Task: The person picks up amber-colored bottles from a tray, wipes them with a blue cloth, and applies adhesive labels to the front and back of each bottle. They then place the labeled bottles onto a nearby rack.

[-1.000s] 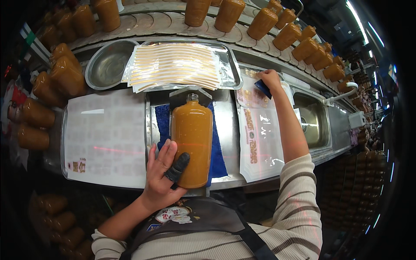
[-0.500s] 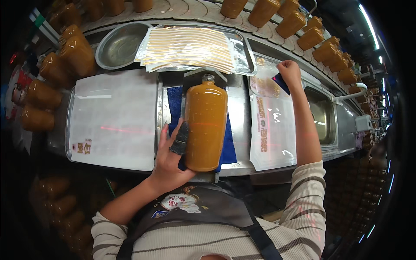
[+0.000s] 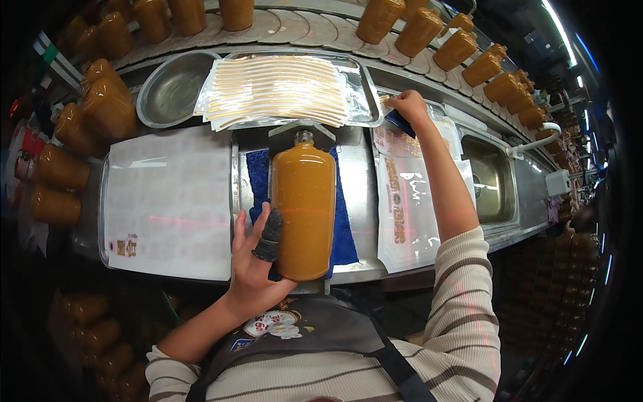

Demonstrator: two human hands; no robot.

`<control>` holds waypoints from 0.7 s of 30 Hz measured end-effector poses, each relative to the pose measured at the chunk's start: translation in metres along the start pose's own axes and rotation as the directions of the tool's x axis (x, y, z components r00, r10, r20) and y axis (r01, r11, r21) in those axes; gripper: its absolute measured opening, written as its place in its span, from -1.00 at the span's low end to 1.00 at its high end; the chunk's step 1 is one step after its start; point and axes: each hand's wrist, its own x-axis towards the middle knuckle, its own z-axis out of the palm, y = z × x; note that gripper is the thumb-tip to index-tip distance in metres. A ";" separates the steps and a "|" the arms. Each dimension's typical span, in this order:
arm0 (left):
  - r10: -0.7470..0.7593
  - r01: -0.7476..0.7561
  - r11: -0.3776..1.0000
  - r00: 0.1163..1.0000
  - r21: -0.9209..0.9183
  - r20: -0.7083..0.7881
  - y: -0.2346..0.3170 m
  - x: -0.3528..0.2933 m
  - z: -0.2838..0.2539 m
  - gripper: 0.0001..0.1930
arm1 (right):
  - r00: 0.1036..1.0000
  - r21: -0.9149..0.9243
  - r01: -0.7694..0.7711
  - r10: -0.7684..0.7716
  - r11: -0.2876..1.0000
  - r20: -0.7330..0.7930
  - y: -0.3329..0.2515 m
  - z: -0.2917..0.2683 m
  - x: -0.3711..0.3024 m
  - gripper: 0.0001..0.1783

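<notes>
A glossy amber-brown flask-shaped bottle [image 3: 303,208] lies in a metal cradle [image 3: 315,136], its clear glass neck pointing away from me. My left hand [image 3: 258,268] grips its lower left side and base, with a black cover on one finger. At the far right, my right hand [image 3: 410,107] is closed around a dark blue flat piece [image 3: 400,123]. Its pinched fingertips are at the far end of a sheet with gold decals [image 3: 395,142]; whether they hold a decal cannot be made out. A clear printed sheet [image 3: 408,214] lies nearer me, under my right forearm.
A blue cloth [image 3: 345,234] lies beneath the bottle. To the left is a tray covered by a white sheet [image 3: 167,208]. Behind stand a metal bowl [image 3: 151,100] and a tray of gold-striped strips [image 3: 274,90]. A sink [image 3: 492,181] and a conveyor [image 3: 295,27] with several brown bottles border the work area.
My right hand has moved left and slightly away along the decal sheet, carrying the blue piece. My left hand stays on the bottle. The whole view has shifted slightly.
</notes>
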 end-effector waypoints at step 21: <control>-0.013 0.013 0.999 1.000 0.043 0.001 0.000 -0.001 0.002 -0.13 | 0.901 0.118 0.433 -0.430 0.894 -0.052 -0.129 -0.127 -0.229 -0.80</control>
